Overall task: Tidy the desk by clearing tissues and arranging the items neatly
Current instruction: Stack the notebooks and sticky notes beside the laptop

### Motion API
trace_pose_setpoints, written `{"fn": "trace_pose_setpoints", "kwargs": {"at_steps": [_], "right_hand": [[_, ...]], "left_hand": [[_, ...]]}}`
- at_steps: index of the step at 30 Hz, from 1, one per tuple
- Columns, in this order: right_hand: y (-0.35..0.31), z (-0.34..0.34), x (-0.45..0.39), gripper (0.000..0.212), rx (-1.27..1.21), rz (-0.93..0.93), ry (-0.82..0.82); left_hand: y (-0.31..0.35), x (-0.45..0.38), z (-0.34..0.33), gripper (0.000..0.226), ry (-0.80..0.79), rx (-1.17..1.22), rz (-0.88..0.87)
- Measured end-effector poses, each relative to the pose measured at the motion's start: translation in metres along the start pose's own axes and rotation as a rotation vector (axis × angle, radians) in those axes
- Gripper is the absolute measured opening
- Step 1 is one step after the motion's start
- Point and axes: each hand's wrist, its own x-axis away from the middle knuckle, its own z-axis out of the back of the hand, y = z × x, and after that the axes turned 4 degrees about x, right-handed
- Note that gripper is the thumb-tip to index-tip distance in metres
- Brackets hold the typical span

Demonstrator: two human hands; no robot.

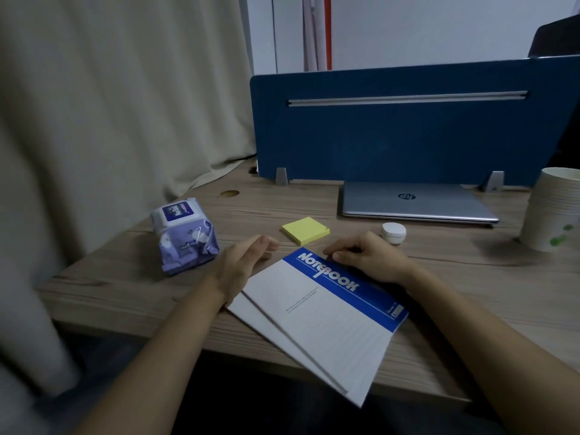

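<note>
We've got two notebooks [326,321] stacked at lower centre of the frame, skewed, near corners hanging past the desk [131,277] edge; the top one has a blue band with "Notebook" printed on it, the lower one peeks out along the left side. Left hand [241,265] sits at the stack's upper-left edge, fingers straight and relaxed, palm turned inward, touching or just beside the paper, can't tell which; it grasps nothing. Right hand [367,255] rests on the far corner of the top notebook at the blue band, fingers curled down onto the cover; we can't tell whether the thumb is under the edge, so pinch or plain press is unclear. Left of centre, a purple wipes pack [185,240] stands on the desk, just left of the left hand, not touching it. Above the hands at centre frame, a yellow sticky pad [306,230] lies flat, apart from the notebooks. Right of it, a small white jar [394,232] sits just behind the right hand's knuckles. Far right edge, a stack of paper cups [552,208] with green dots, upright. Further back, centre right, a closed silver laptop [417,200] lies flat against the foot of a blue divider [392,136]. Upper left of the frame is a beige curtain [125,98] draping onto the desk's far left corner.
</note>
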Motion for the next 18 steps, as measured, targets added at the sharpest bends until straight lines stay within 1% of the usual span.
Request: {"fn": "trace_pose_setpoints", "kwargs": {"at_steps": [3,6,8,10,12,14,16,18], "right_hand": [[0.000,0.000,0.006,0.022,-0.059,-0.015,-0.041],[0.002,0.003,0.017,0.030,-0.064,-0.037,-0.093],[0.000,0.004,0.032,0.048,-0.055,-0.033,-0.154],[-0.001,0.005,0.046,0.073,-0.022,-0.024,-0.218],[-0.001,0.004,0.061,0.090,0.022,0.000,-0.279],[-0.001,0.007,0.075,0.099,0.131,0.006,-0.329],[0.000,0.012,0.087,0.102,0.186,-0.005,-0.388],[0.000,0.013,0.095,0.100,0.172,-0.014,-0.409]], "left_hand": [[-0.001,0.018,0.003,0.056,-0.049,-0.031,0.031],[0.002,0.037,0.009,0.052,-0.154,-0.175,0.029],[0.009,0.055,0.013,0.065,-0.235,-0.277,0.048],[0.015,0.068,0.015,0.083,-0.265,-0.412,0.052],[0.020,0.078,0.015,0.095,-0.241,-0.503,0.072],[0.025,0.085,0.013,0.094,-0.168,-0.513,0.070],[0.030,0.086,0.008,0.089,-0.099,-0.515,0.071],[0.030,0.082,0.004,0.075,-0.035,-0.525,0.076]]}}
